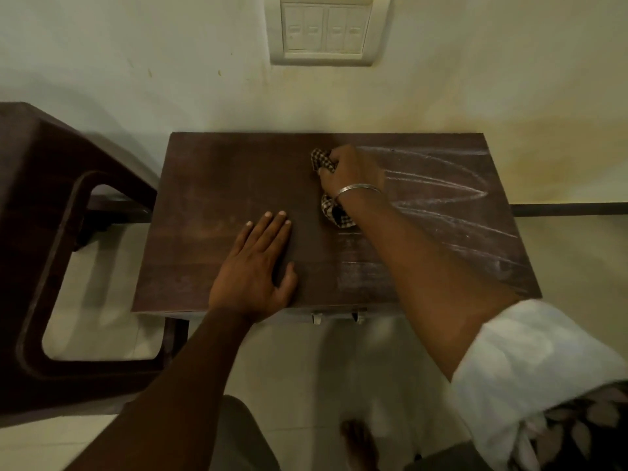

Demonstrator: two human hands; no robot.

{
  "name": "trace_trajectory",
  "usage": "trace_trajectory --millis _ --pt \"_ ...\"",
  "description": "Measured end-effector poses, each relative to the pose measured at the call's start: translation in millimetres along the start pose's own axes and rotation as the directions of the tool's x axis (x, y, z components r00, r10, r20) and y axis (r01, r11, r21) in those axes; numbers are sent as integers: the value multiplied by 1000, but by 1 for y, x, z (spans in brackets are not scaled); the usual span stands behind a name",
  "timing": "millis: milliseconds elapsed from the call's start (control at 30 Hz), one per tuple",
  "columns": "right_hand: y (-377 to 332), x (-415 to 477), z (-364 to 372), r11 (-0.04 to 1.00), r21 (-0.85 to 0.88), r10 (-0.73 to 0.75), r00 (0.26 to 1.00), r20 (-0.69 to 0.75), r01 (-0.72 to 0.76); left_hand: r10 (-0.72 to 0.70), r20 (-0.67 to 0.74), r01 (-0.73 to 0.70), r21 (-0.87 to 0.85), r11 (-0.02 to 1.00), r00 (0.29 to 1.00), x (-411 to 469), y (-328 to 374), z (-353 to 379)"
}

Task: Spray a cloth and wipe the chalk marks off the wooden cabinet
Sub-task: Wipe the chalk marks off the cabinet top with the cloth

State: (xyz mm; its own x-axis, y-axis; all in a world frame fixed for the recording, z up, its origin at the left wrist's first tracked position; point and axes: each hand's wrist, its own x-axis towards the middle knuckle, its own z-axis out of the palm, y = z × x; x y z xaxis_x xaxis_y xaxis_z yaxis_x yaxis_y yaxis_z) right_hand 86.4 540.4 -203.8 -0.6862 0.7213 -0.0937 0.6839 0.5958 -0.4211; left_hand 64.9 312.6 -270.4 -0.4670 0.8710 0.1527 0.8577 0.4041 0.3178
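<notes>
Roughly half is looking done: the 9 o'clock side of the wooden cabinet top [210,205] is showing only faint smears, while chalk marks [441,185] are covering the 3 o'clock side, long arcs plus haze toward 5 o'clock. No spray bottle in view, so spraying can't be judged. You're gripping the checked cloth [323,159] bunched in your right hand [350,171], fingers curled round it, near 12 o'clock on the top. Cloth is poking out at 10 o'clock past the fingers and at 6 o'clock under the wrist. Your left hand [255,266] is lying flat at 7 o'clock, fingers straight.
</notes>
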Motion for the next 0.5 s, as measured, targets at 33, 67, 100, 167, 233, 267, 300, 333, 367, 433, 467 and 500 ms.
trace_trajectory --millis 33,67,100,167,233,267,300,333,367,433,467,500 --pt "1 -9 2 1000 9 -4 1000 -12 4 -1 4 1 1 1000 1000 0 0 0" --pt "4 -26 5 1000 11 -10 999 -32 11 -3 9 3 2 1000 1000 0 0 0" --pt "7 -45 9 1000 2 -20 998 -64 20 -3 12 3 4 1000 1000 0 0 0" --pt "13 -82 16 999 -21 -45 993 -107 43 -5 6 5 8 1000 1000 0 0 0" --pt "16 -93 18 1000 -8 -31 993 -111 30 -4 -9 4 1 1000 1000 -1 1 0" --pt "14 -87 17 1000 2 -17 994 -104 17 -2 -17 2 -5 1000 1000 -1 1 0" --pt "11 -76 16 1000 5 -7 995 -102 8 0 -24 0 -9 1000 1000 -1 1 0" --pt "7 -63 13 1000 12 7 996 -93 -6 3 -24 -3 -9 1000 1000 0 1 -1" --pt "2 -51 9 1000 20 24 997 -78 -22 3 -19 -4 -7 1000 1000 1 1 -1" --pt "-3 -40 4 999 14 46 998 -36 -46 -1 -12 1 0 1000 1000 0 0 -1" --pt "-2 -44 3 999 0 42 999 -27 -42 -1 -9 1 0 1000 1000 0 0 0" --pt "1 -55 4 1000 -14 26 999 -35 -27 -2 -5 2 3 1000 1000 0 0 0"
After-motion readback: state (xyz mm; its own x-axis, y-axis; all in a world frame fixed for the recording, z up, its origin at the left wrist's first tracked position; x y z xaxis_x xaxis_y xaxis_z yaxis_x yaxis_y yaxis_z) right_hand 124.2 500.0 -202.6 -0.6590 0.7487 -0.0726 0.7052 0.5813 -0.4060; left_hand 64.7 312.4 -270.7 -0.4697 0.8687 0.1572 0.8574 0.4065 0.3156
